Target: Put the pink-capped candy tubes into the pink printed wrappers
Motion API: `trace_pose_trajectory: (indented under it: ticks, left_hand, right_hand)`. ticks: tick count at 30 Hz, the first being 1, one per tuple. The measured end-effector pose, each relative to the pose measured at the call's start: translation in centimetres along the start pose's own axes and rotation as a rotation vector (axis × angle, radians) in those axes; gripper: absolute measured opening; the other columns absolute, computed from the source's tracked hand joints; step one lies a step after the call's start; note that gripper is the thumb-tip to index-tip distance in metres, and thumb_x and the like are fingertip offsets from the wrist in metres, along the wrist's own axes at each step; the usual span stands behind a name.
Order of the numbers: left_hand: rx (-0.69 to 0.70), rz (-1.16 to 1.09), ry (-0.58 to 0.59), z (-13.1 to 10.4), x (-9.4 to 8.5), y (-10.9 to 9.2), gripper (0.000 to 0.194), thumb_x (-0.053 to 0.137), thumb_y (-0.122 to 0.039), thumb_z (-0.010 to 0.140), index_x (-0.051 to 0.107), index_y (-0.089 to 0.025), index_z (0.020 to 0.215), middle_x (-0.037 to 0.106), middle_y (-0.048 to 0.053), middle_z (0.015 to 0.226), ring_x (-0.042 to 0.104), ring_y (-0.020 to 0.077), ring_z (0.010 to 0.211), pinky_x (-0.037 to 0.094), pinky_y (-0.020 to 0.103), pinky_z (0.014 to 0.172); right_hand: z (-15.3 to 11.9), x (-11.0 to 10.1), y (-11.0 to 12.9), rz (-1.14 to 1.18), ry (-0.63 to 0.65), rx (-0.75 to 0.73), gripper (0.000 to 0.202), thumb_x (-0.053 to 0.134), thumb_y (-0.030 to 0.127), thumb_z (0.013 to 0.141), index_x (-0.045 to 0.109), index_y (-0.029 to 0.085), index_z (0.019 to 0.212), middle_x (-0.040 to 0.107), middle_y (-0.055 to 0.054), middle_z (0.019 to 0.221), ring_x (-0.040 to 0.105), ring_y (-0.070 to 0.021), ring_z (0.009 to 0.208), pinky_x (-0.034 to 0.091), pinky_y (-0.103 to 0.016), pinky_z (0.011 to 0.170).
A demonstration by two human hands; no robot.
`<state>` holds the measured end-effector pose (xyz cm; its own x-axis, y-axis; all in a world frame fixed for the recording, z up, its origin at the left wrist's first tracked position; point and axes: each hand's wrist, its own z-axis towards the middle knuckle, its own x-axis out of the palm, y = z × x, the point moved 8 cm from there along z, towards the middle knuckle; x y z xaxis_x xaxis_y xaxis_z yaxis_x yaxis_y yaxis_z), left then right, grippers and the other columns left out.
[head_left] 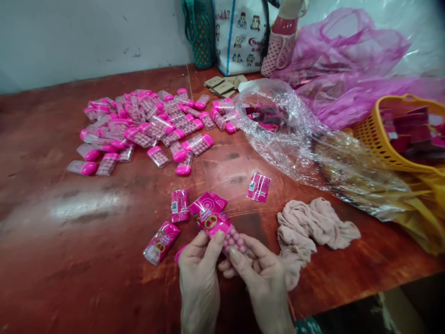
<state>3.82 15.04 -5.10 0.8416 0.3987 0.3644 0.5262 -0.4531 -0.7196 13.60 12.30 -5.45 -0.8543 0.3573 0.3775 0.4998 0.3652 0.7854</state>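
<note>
My left hand pinches a pink printed sleeve near the front of the table. The fingers of my right hand grip a clear container of pink candies, whose upper end is inside that sleeve. Just beyond my left hand lie a flat pink sleeve and a sleeved candy container. Another flat sleeve rests farther right. Several unsleeved containers with pink caps form a pile at the back left.
A crumpled beige cloth lies right of my hands. Clear plastic, a yellow basket and pink bags occupy the right side. Cardboard pieces, a white bag and a bottle stand or lie at the back.
</note>
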Motion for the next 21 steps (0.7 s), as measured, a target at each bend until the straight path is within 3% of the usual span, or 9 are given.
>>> trace_pose_trajectory:
  ticks: [5, 11, 16, 21]
  left_hand:
    - [-0.098, -0.013, 0.009, -0.1, 0.2, 1.3, 0.015, 0.073, -0.024, 0.063, 0.061, -0.014, 0.061, 0.051, -0.004, 0.049, 0.038, 0.0035, 0.037, 0.032, 0.014, 0.034]
    - [-0.084, -0.093, 0.122, -0.1, 0.9, 0.6, 0.024, 0.072, -0.031, 0.063, 0.067, -0.014, 0.079, 0.057, 0.0, 0.057, 0.038, 0.0048, 0.039, 0.031, 0.016, 0.033]
    - [-0.106, -0.035, 0.023, -0.2, 0.3, 0.7, 0.018, 0.07, -0.029, 0.065, 0.068, -0.015, 0.076, 0.048, -0.005, 0.045, 0.028, 0.0018, 0.032, 0.022, 0.014, 0.031]
    - [-0.075, 0.012, -0.03, -0.5, 0.2, 1.0, 0.018, 0.072, -0.029, 0.062, 0.068, -0.014, 0.072, 0.051, -0.003, 0.046, 0.034, 0.0024, 0.035, 0.023, 0.012, 0.032]
  right_hand:
    - [-0.5, -1.0, 0.1, -0.021, -0.118, -0.047, 0.031, 0.069, 0.028, 0.071, 0.063, 0.012, 0.097, 0.068, -0.004, 0.066, 0.065, -0.015, 0.055, 0.056, -0.023, 0.052]
    - [0.2, 0.1, -0.5, 0.155, 0.021, 0.052, 0.027, 0.07, 0.028, 0.071, 0.064, 0.011, 0.091, 0.066, -0.003, 0.06, 0.063, -0.0139, 0.05, 0.053, -0.021, 0.048]
    - [0.2, 0.7, -0.7, 0.111, 0.074, 0.044, 0.026, 0.067, 0.029, 0.073, 0.065, 0.012, 0.093, 0.067, -0.004, 0.064, 0.063, -0.0143, 0.053, 0.054, -0.023, 0.05]
    - [-0.5, 0.2, -0.2, 0.05, -0.063, 0.027, 0.027, 0.07, 0.029, 0.07, 0.066, 0.014, 0.093, 0.07, -0.004, 0.071, 0.064, -0.0139, 0.054, 0.054, -0.021, 0.05]
